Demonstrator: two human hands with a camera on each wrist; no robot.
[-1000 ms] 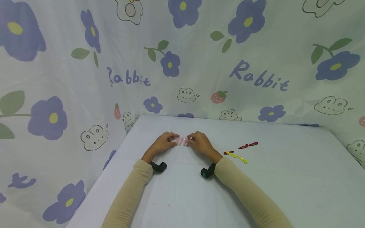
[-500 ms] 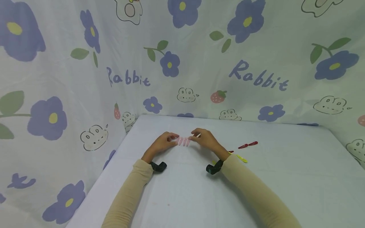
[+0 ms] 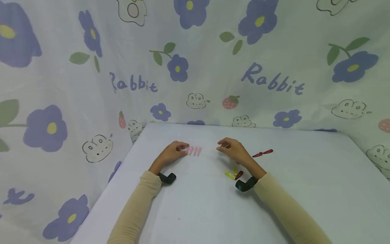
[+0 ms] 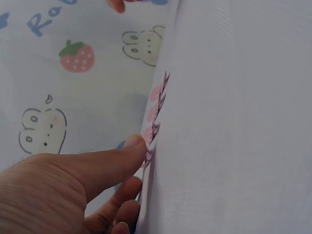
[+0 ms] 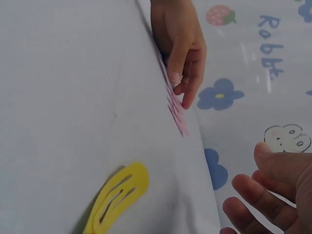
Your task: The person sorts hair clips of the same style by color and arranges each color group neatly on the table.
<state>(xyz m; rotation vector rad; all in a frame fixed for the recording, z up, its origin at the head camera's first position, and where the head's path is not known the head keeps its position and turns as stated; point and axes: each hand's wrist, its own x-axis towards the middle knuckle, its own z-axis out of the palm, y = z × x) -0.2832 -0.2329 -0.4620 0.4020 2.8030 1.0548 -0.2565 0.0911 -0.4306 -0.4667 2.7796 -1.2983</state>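
Note:
Several pink snap hair clips [image 3: 195,151] stand side by side in a short slanted row on the white table. At the row's left end my left hand [image 3: 172,152] pinches the outermost pink clip [image 4: 147,157] between thumb and fingers. My right hand [image 3: 234,149] hovers to the right of the row, apart from it, fingers loosely bent and nothing between them. Under the right wrist lie a yellow hair clip [image 3: 230,175], a second yellow clip [image 3: 235,170] and a red hair clip [image 3: 239,175]; one yellow clip [image 5: 119,195] appears large in the right wrist view.
Two more red hair clips [image 3: 262,153] lie end to end to the right of the right hand. The white tabletop [image 3: 195,203] runs back to a hanging curtain [image 3: 207,61] printed with flowers and rabbits. A black band with a camera [image 3: 246,184] sits on the right wrist.
My right hand has let go of the pink row's right end and moved right. The left hand stays at the row. Yellow and red clips now show left of the right forearm.

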